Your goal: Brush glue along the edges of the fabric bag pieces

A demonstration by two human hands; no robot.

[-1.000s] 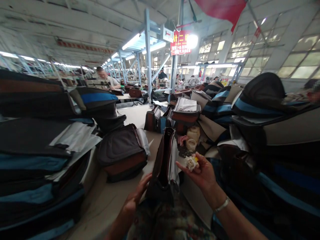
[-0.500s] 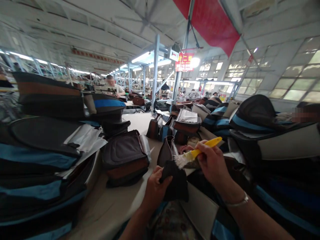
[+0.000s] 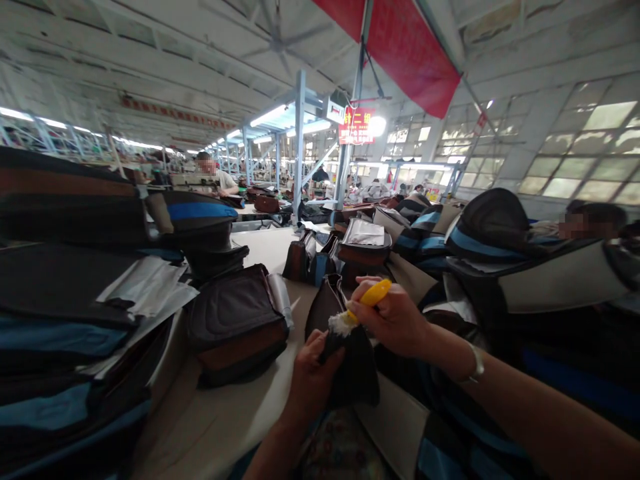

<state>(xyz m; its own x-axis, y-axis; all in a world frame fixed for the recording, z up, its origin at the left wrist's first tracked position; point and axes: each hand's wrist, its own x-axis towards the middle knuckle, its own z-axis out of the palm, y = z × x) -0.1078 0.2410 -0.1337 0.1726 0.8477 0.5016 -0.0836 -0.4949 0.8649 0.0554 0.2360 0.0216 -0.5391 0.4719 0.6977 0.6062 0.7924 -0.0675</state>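
Observation:
My right hand (image 3: 393,319) is closed around the yellow handle of a paintbrush (image 3: 367,301). Its pale, clumped bristles touch the top edge of a black fabric piece (image 3: 353,373). My left hand (image 3: 315,367) pinches that piece at its upper left, thumb in front and fingers behind. The piece hangs in front of my body. Just beyond it, a dark bag part (image 3: 323,303) with a light inner edge stands on the table. To the left of my left hand lies a stack of dark and brown bag panels (image 3: 235,313).
Tall piles of black and blue bag pieces (image 3: 50,333) rise at the left. More bag parts (image 3: 490,233) are heaped at the right. The pale table (image 3: 215,420) runs forward between them. A co-worker (image 3: 215,175) sits farther back, and another person (image 3: 595,223) is at the right.
My right hand has moved left and slightly down, bringing the brush bristles onto the black piece's top edge. My left hand still holds the piece. The view has turned slightly right.

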